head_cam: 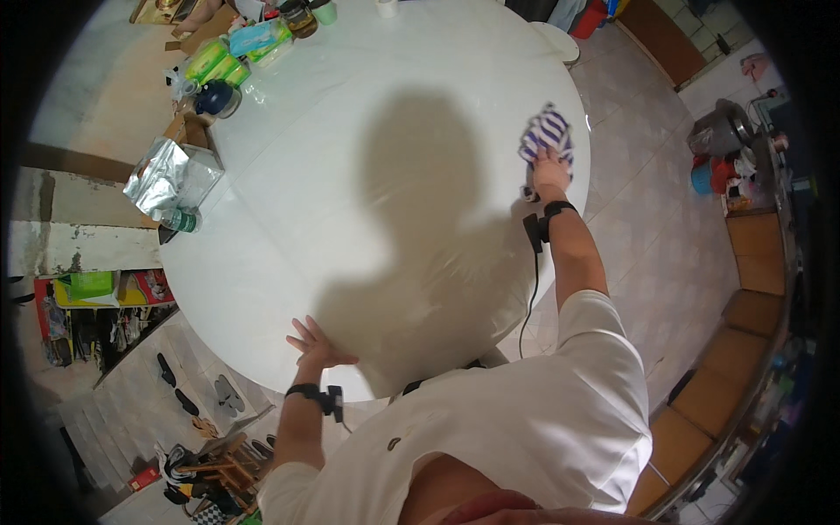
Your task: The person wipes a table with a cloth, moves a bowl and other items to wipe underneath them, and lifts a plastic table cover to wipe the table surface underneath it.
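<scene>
A large round white table (289,197) spreads out before me, with my shadow across its middle. My right hand (551,172) presses a striped blue-and-white cloth (550,131) onto the tabletop close to its right rim. The cloth is bunched up beyond my fingers, and part of it hangs under my palm. At the near left edge of the table, my left hand (317,346) rests on the surface with its fingers spread and nothing in it. A black strap with a small device sits on each wrist, and a cable runs down from the right one.
Along the far left rim stand green tissue packs (216,62), a dark-lidded jar (218,98), a silver foil bag (164,174) and a plastic bottle (178,220). A white cup (387,8) is at the far edge. A white stool (558,42) stands beyond the right rim.
</scene>
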{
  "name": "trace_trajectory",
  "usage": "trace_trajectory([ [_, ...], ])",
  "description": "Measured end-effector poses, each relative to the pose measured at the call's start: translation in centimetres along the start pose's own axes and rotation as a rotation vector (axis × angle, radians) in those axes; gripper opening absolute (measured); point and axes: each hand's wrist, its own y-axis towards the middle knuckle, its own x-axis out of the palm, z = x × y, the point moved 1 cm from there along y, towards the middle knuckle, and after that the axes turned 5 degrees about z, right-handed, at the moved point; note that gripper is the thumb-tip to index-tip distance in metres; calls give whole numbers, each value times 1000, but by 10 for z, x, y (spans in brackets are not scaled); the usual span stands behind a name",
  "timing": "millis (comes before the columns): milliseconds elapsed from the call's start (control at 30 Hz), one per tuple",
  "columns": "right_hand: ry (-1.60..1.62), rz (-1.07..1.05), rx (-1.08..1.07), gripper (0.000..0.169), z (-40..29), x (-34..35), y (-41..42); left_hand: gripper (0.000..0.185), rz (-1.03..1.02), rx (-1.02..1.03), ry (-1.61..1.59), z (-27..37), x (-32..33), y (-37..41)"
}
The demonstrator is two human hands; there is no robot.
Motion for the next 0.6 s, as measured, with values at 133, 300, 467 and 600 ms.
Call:
trace_trajectory([
  [133, 32, 28, 57, 43, -17, 14, -55, 159, 47, -43, -281, 6, 1, -4],
  [300, 137, 0, -859, 35, -131, -8, -227, 160, 1, -134, -273, 1, -7, -17],
  [467, 440, -217, -1283, 43, -159, -22, -351, 160, 40, -132, -241, 8, -16, -21],
  [600, 427, -226, -1298, 40, -120, -25, -307, 159, 77, -109, -175, 1, 0, -15],
])
